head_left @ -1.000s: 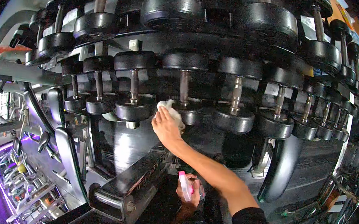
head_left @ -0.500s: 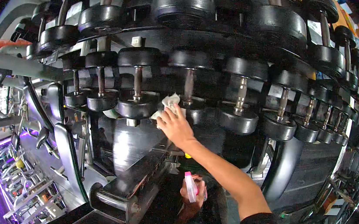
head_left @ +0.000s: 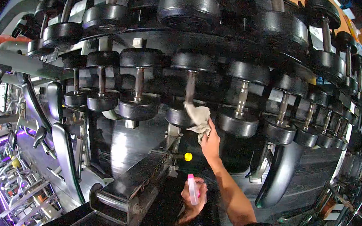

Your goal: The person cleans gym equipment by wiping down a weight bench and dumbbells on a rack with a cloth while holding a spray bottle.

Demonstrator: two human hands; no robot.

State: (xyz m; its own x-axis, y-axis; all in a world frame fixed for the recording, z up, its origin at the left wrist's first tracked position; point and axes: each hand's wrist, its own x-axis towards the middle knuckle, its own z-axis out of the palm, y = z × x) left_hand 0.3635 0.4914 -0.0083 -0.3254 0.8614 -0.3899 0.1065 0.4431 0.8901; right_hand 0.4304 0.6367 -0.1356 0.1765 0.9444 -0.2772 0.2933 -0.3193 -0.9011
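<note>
A pale cloth [head_left: 199, 116] is gripped in my right hand [head_left: 211, 143], at the front head of the middle lower-row dumbbell [head_left: 177, 113]. Part of that head is hidden behind the cloth, and the cloth's upper end reaches the dumbbell's handle. Lower down, close to my body, my left hand [head_left: 199, 193] is wrapped round a small spray bottle [head_left: 192, 190] with a clear body and pink parts. To the right of the cloth sits another black dumbbell [head_left: 238, 121] with a metal handle.
An upper row of larger dumbbells [head_left: 189, 11] runs above. Below the rack stands a black padded bench [head_left: 132, 174], with a yellow round knob [head_left: 188, 157] beside it. An upright pad [head_left: 280, 172] is at right; gym machines [head_left: 31, 190] fill the lower left.
My right hand has moved right with the cloth, from the left side of the middle dumbbell's head to its right side. My left hand still holds the bottle, almost unmoved.
</note>
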